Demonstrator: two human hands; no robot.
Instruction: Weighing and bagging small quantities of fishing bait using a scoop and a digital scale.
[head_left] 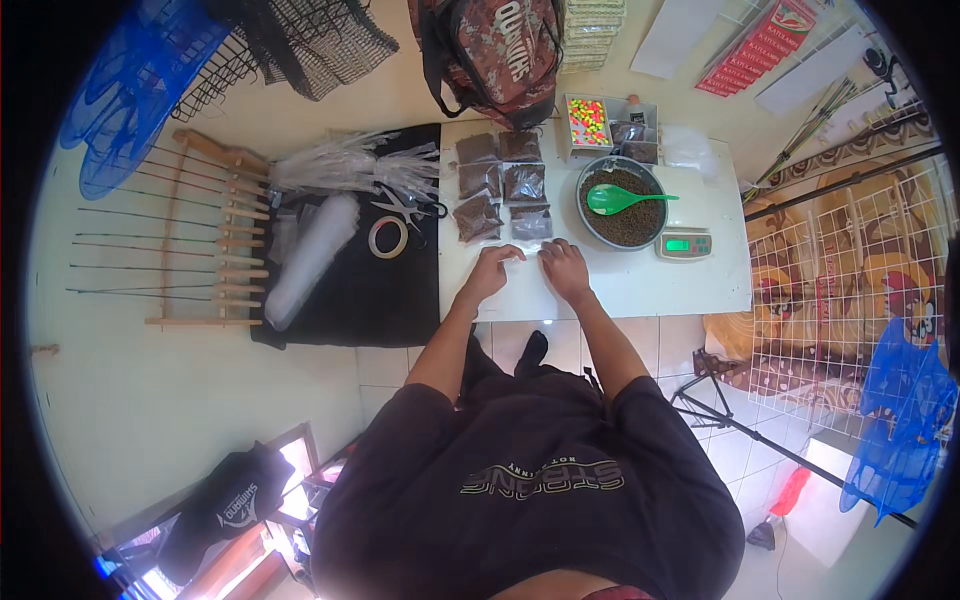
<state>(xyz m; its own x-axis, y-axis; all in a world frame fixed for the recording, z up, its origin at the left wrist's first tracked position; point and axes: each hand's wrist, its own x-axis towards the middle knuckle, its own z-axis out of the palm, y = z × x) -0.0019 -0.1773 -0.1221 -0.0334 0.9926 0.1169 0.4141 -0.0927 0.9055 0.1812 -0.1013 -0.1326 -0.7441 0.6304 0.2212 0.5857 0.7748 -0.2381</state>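
Observation:
My left hand (pixel 488 274) is at the near part of a white table, its fingers curled together. Just across from it, my right hand (pixel 565 270) is also closed, fingers bent toward the tabletop. What they pinch between them is too small or clear to make out. Right beyond the hands lies a clear plastic bag of brown pellets (pixel 531 222), the nearest of several such bags in two columns. To the right, a round grey tub (pixel 583 222) of brown pellets holds a green spoon (pixel 615 199). A digital scale (pixel 683 245) with a lit green display stands beside the tub.
On a black cloth (pixel 375 310) at left lie a roll of clear plastic (pixel 315 255), a tape roll (pixel 388 238) and scissors (pixel 403 208). A wooden rack (pixel 237 240) holds thin rods. Behind are a camouflage backpack (pixel 500 60) and a box of colourful beads (pixel 588 122).

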